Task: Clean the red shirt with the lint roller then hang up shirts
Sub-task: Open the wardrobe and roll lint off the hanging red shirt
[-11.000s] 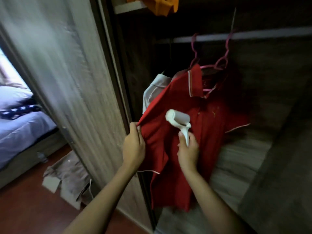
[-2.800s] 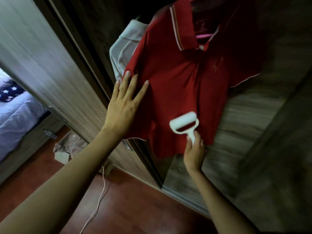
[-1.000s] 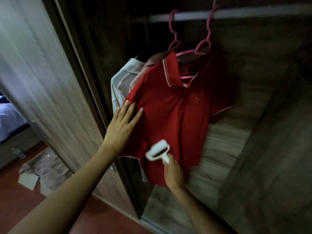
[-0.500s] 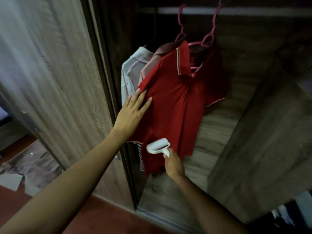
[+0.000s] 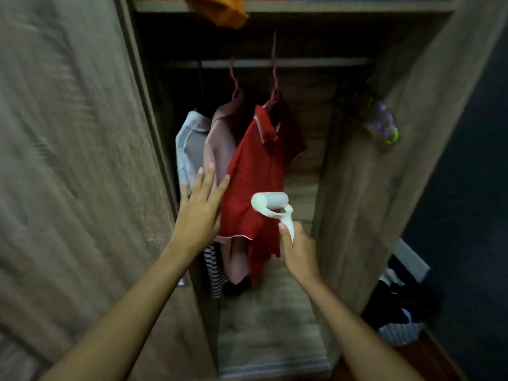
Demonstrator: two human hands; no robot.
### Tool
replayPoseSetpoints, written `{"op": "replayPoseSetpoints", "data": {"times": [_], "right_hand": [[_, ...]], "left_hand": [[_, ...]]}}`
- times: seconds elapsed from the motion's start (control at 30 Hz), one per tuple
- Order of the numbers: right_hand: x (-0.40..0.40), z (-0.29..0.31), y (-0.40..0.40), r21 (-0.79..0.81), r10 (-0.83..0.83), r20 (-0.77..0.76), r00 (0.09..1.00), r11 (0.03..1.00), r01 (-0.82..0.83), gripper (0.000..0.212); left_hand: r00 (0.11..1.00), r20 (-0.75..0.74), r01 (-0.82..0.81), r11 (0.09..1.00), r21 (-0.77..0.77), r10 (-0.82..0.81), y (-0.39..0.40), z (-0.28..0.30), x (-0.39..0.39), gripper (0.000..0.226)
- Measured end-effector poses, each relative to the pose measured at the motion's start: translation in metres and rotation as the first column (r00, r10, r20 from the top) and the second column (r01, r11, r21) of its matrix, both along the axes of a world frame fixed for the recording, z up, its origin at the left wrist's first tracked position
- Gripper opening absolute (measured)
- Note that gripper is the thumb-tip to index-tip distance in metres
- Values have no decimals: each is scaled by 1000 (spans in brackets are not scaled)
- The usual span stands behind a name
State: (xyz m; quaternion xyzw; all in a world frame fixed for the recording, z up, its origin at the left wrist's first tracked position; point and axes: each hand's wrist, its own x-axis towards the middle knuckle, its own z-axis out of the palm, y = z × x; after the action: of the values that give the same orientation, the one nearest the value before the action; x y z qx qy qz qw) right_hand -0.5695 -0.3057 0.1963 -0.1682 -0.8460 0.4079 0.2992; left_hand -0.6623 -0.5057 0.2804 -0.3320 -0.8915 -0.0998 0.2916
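Observation:
The red shirt hangs on a pink hanger from the wardrobe rail. A pink shirt and a pale grey-white shirt hang to its left. My left hand is spread flat, fingers apart, against the red shirt's left edge and the pink shirt. My right hand grips the handle of the white lint roller, whose roll sits in front of the red shirt's lower right part; contact with the fabric is unclear.
The wooden wardrobe door stands open on the left and the wardrobe side panel rises on the right. An orange cloth lies on the top shelf. A purple item hangs at right. Clothes lie on the floor.
The view has pulled back and up, showing the whole wardrobe. The lint roller has come up and to the right off the shirt's lower front. My left hand stays flat on the shirts.

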Motion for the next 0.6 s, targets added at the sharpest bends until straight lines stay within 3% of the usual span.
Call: {"op": "replayPoseSetpoints", "data": {"times": [0.07,0.23,0.4,0.6], "right_hand": [[24,14,3,-16,-45,-56,997,999,44,25],[89,34,19,-39,-181,-97,979,983,178,23],[159,30,44,-20,-338,-37,941,941,337,22],[256,12,87,-38,-534,6,846,845,534,25]], "left_hand": [[1000,5,30,995,91,-30,9,7,13,66],[957,-12,283,929,239,-289,49,13,45,62],[916,-17,394,887,239,-402,97,4,88,74],[799,27,590,791,160,-601,182,-20,156,75]]}}
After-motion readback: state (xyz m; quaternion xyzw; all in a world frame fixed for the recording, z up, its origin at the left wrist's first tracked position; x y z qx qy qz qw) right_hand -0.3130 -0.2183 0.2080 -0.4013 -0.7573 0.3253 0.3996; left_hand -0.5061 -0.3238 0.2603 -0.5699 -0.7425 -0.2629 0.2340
